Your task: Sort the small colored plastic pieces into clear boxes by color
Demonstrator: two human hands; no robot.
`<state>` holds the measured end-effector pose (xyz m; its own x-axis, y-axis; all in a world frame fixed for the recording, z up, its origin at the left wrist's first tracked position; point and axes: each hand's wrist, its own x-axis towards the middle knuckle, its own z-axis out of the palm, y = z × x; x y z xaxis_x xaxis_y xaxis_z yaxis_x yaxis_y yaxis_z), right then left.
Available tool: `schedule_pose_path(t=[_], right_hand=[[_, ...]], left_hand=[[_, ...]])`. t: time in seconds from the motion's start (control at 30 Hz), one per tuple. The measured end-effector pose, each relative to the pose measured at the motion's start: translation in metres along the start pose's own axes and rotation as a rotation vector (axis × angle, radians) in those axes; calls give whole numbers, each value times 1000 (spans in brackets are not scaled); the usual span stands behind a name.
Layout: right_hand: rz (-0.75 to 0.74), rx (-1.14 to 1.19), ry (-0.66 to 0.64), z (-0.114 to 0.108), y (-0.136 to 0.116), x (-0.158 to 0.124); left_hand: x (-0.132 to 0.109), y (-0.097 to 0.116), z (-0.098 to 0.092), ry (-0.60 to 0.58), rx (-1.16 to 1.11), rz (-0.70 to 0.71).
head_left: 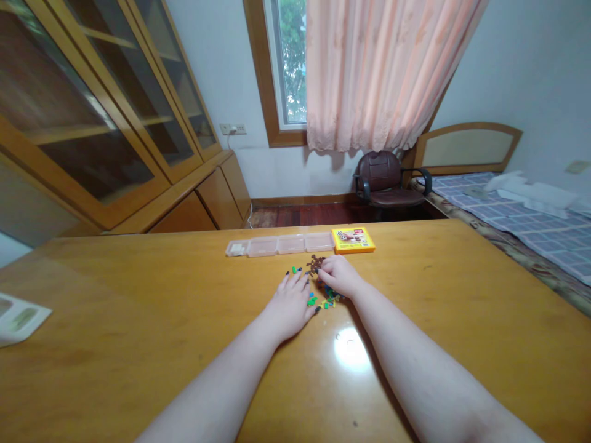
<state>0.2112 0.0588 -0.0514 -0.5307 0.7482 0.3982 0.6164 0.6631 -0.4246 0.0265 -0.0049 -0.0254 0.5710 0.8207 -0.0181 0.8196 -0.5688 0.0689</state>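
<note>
My left hand (292, 304) lies flat on the wooden table (152, 320) with its fingers spread, beside small green and blue pieces (312, 301). Just right of it, my right hand (339, 275) is over a pile of small mixed pieces, its fingers curled at brown pieces (314, 263). Whatever is between those fingertips is too small to make out. A lone green piece (294, 269) sits beyond my left fingertips. Behind the hands is a row of clear plastic compartments (290, 244), with a yellow box (353, 240) at its right end.
At the far left edge of the table is a white plastic object (39, 317). Beyond the table are a brown armchair (385, 178), a bed (521, 203) on the right and a glass-fronted cabinet (161, 178) on the left.
</note>
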Motion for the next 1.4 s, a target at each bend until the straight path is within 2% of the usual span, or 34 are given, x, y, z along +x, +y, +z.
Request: schedule_pose_path(t=[0.13, 0.27, 0.5, 0.77, 0.93, 1.03, 1.13, 1.23, 1.4], right_hand=[[86, -61, 12, 1, 1, 0], [148, -58, 60, 2, 2, 0], [68, 45, -24, 1, 0, 0], [-24, 60, -19, 1, 0, -1], [1, -73, -8, 1, -2, 0], [111, -147, 84, -1, -1, 0], [210, -140, 171, -2, 3, 1], [231, -87, 207, -1, 6, 0], [218, -80, 221, 0, 6, 0]], left_hand=[[-1, 2, -9, 40, -6, 58], [-1, 0, -2, 42, -32, 103], [4, -11, 14, 20, -11, -40], [5, -8, -3, 161, -69, -140], [5, -8, -5, 195, -73, -105], [5, -8, -4, 174, -99, -39], [4, -6, -3, 116, -141, 114], [3, -3, 1, 22, -156, 233], [2, 2, 10, -90, -156, 247]])
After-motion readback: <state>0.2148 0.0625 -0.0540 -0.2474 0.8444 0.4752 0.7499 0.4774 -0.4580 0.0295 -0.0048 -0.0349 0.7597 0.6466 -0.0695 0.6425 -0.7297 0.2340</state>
